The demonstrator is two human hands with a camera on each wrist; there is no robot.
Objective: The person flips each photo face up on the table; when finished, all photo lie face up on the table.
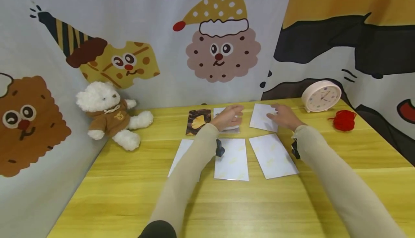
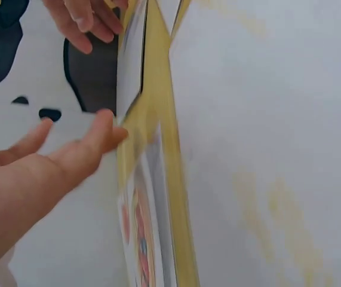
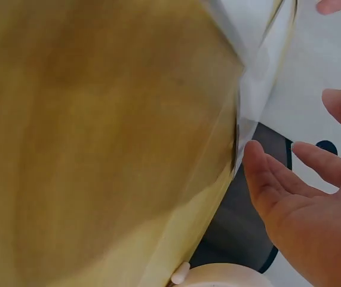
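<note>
My left hand (image 1: 228, 117), fingers loosely extended, is over the middle card (image 1: 230, 130) of the back row and covers part of its picture. In the left wrist view that hand (image 2: 57, 173) holds nothing. My right hand (image 1: 285, 117) is at the right edge of a white, face-down card (image 1: 260, 119) in the back row. Its fingers (image 3: 255, 158) are relaxed and close to that card; I cannot tell whether they touch it. At the back left lies a card with a yellow shape on a dark ground (image 1: 198, 122).
Three white cards form the front row: left (image 1: 181, 153), partly under my left sleeve, middle (image 1: 231, 162), and right (image 1: 273, 157). A white plush bear (image 1: 113, 117) sits at left. A pink clock (image 1: 321, 96) and red yarn ball (image 1: 344, 120) stand at right on the wooden table (image 1: 227, 209).
</note>
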